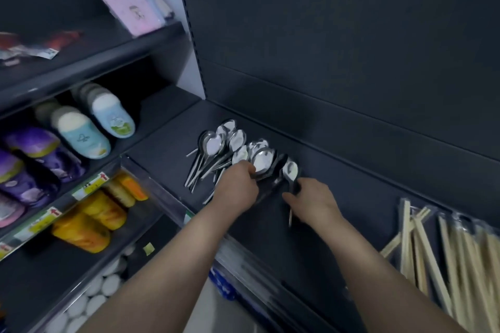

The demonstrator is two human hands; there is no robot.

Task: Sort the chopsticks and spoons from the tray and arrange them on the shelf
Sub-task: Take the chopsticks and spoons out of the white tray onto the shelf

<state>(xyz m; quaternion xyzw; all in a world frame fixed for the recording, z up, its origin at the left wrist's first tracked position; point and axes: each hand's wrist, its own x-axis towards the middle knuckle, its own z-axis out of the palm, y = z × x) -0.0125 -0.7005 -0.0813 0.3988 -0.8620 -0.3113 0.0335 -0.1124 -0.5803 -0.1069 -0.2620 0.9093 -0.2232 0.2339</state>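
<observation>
On shelf [351, 192], left hand [238, 184] grips metal spoons [238, 143], right hand [313, 201] pinches single spoon [290, 169]; wooden chopsticks [446, 251] near right.

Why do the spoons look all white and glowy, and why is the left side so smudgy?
In the head view, light glares off the spoons and washes their bowls out white. In the same head view, the slippers and price tags at the left are smeared by blur. The head view's wide lens also bends the lines of the dark shelf, and the chopsticks at the right edge look soft.
</observation>
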